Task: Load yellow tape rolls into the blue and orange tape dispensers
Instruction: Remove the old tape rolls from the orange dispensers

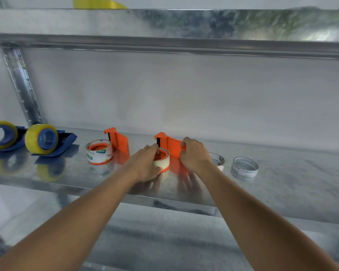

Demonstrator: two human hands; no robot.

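On the metal shelf [47, 178], toward nine o'clock, stand two blue dispensers: the far-left blue dispenser [18, 142], cut by the frame edge, and the second blue dispenser [67, 139] just beside it, each carrying a yellow tape roll [32, 139] on its hub. Next, toward ten o'clock of the hands, lies the left orange dispenser [118, 142], a pale printed roll [99, 153] seated on its orange hub. At centre, the left hand [146, 163] curls its fingers round a pale tape roll [162, 162] on the right orange dispenser [171, 145], while the right hand [194, 153] grips that dispenser's upright plate. At three o'clock lie two loose rolls: one [219, 160] partly hidden by the right wrist, another [245, 166] clear-looking. Above, at twelve o'clock, a yellow object [98, 3] shows over the upper shelf [184, 22].
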